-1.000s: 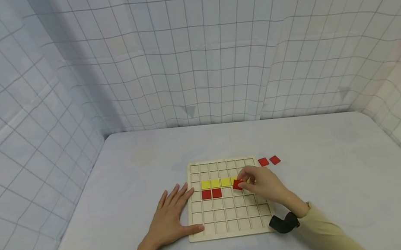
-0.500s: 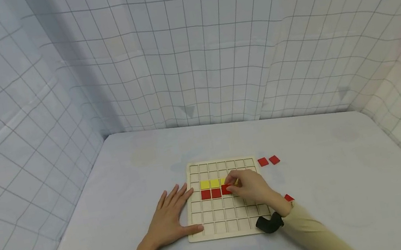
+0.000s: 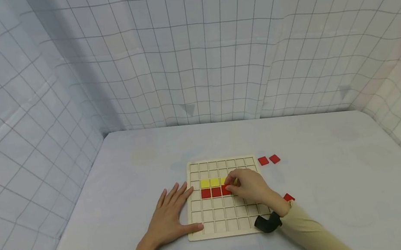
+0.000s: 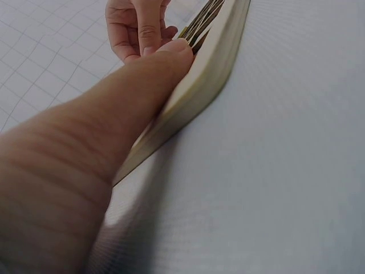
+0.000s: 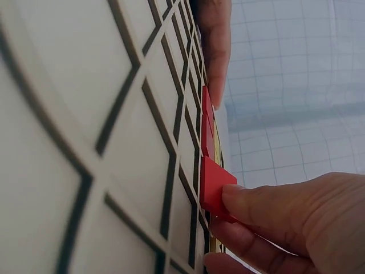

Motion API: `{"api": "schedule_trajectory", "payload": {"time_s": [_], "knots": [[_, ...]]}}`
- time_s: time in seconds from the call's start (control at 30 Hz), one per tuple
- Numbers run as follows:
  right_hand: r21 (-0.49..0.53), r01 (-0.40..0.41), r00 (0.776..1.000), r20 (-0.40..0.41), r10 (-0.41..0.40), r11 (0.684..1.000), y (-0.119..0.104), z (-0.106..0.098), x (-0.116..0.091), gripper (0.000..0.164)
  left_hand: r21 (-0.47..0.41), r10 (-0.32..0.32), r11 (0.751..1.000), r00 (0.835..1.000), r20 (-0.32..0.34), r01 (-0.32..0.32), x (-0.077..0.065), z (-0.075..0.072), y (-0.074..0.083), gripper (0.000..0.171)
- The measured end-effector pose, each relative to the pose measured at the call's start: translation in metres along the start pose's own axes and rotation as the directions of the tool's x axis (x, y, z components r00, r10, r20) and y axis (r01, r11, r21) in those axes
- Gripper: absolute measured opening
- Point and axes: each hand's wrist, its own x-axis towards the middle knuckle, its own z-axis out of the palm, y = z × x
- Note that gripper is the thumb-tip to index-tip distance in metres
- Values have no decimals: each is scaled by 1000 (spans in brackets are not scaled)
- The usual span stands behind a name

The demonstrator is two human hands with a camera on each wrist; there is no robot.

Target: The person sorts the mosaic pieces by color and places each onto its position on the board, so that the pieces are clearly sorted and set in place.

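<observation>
A pale wooden grid board (image 3: 220, 226) lies on the table. My left hand (image 3: 171, 217) rests at its left edge, fingers spread, the thumb on the lower left corner. My right hand (image 3: 247, 186) pinches a red square tile (image 5: 212, 181) between thumb and fingers. That tile stands slightly tilted at a cell, right of two red tiles (image 3: 211, 192) set in the grid. Behind them runs a row of yellow tiles (image 3: 210, 183), its right part hidden by my right hand. In the left wrist view my left thumb (image 4: 171, 57) lies over the board's rim.
Two loose red tiles (image 3: 269, 160) lie off the board's upper right corner. Another red tile (image 3: 288, 197) shows partly beside my right wrist. Black wrist cameras (image 3: 267, 223) sit on both wrists. Grid-patterned curtains (image 3: 197, 55) surround the white table (image 3: 349, 171).
My right hand has carried the red tile left and down to the cell beside the two red tiles, uncovering a loose red tile near the wrist. My left hand has stayed in place.
</observation>
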Motion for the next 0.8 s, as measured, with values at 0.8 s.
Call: {"api": "schedule_trajectory", "payload": {"time_s": [0.8], "knots": [[-9, 27, 1000, -15, -27, 1000, 1, 2, -8, 7, -16, 15, 1000, 999, -29, -15, -1, -1, 1, 104]]}}
